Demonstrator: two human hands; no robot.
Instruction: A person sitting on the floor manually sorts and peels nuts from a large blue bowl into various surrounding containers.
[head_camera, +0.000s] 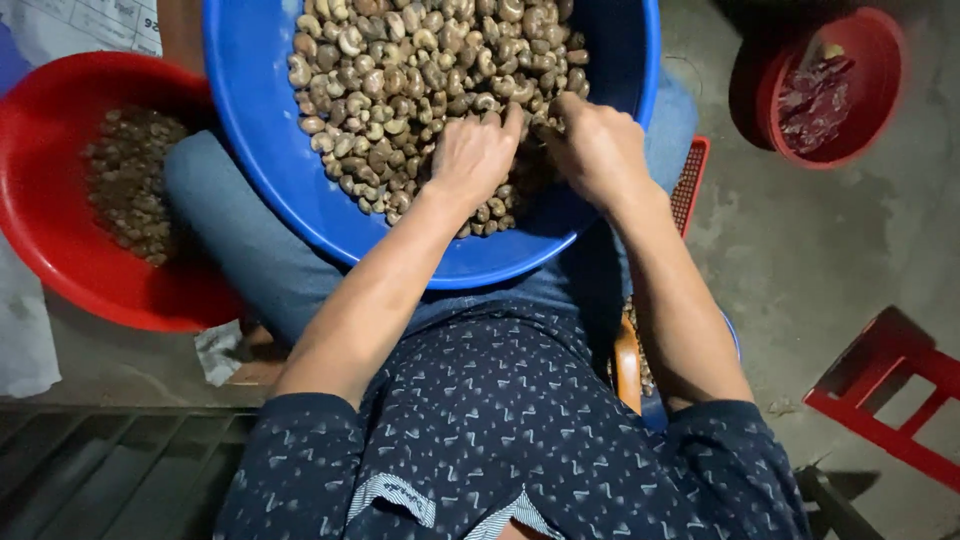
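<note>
A large blue basin (262, 150) rests on my lap, filled with a heap of pale brown cashew nuts (400, 70). Both hands are in the basin at the near side of the heap. My left hand (473, 152) lies knuckles up on the nuts with fingers curled down into them. My right hand (595, 145) is beside it, fingers bent and pinching among the nuts close to the left fingertips. What each hand holds is hidden under the fingers.
A red basin (40, 215) with darker nuts sits on the floor at the left. A smaller red bowl (880, 60) with reddish scraps is at the upper right. A red stool (890, 390) stands at the lower right, a red mesh tray edge (688, 185) by my right forearm.
</note>
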